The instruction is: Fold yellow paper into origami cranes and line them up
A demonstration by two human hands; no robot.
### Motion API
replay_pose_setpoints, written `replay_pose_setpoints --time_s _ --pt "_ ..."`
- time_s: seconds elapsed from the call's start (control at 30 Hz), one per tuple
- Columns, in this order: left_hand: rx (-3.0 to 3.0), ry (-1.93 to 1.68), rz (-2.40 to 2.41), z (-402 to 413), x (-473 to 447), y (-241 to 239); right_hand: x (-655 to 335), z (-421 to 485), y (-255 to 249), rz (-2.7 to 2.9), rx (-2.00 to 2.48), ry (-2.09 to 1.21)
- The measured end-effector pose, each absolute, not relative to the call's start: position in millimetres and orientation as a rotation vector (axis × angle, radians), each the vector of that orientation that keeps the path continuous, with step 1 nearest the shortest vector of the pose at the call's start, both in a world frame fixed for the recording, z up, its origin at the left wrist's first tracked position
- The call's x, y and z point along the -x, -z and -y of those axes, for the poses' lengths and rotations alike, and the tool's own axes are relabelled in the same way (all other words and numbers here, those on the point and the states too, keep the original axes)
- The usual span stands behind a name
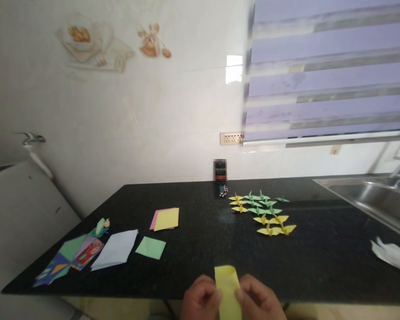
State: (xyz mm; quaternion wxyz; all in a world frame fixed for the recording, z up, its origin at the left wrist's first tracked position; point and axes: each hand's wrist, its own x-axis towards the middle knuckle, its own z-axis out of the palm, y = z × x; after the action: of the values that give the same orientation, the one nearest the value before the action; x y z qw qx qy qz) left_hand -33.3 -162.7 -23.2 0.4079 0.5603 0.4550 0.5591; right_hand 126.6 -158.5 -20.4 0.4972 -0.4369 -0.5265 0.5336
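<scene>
A yellow sheet of paper [228,291], bent over at its top end, is held upright at the counter's front edge. My left hand [202,298] pinches its left side between thumb and fingers. On the other side, my right hand [260,298] grips the right edge the same way. Beyond the hands, to the right, yellow paper cranes [270,229] and green paper cranes [258,210] stand in loose rows. The lower end of the sheet runs out of the picture.
Left on the black counter [200,249] lie yellow and pink sheets [166,219], green paper [151,247], white paper [116,250] and colourful packets [68,258]. A dark phone-like object [220,171] leans on the wall. A sink [380,195] and white tissue [393,257] are at right.
</scene>
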Motion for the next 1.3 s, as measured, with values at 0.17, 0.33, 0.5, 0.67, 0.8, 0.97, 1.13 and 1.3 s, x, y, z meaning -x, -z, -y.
replay_pose_setpoints --time_s 0.17,0.33,0.5,0.67,0.8,0.97,1.13,1.3 --pt "-1.407 -1.333 -1.176 148 23 -3 -125 143 -3 1.223 1.028 -1.351" --pt "-1.368 -1.329 -1.198 141 18 -17 -118 136 -8 1.127 1.109 -1.372" --pt "-1.414 -1.312 -1.242 144 23 -21 -115 141 -7 1.179 1.185 -1.355" --pt "-1.382 -1.375 -1.244 154 29 -16 -124 145 -13 1.410 1.257 -1.232" --pt "-1.356 -1.423 -1.226 160 34 -10 -124 148 -10 1.525 1.185 -1.175" --pt "-1.332 -1.437 -1.236 160 40 -3 -113 150 4 1.366 1.122 -1.236" --pt "-1.354 -1.395 -1.246 153 39 -5 -106 142 -2 1.184 1.089 -1.442" --pt "-1.382 -1.367 -1.248 145 33 -19 -112 133 -19 1.163 1.062 -1.362"
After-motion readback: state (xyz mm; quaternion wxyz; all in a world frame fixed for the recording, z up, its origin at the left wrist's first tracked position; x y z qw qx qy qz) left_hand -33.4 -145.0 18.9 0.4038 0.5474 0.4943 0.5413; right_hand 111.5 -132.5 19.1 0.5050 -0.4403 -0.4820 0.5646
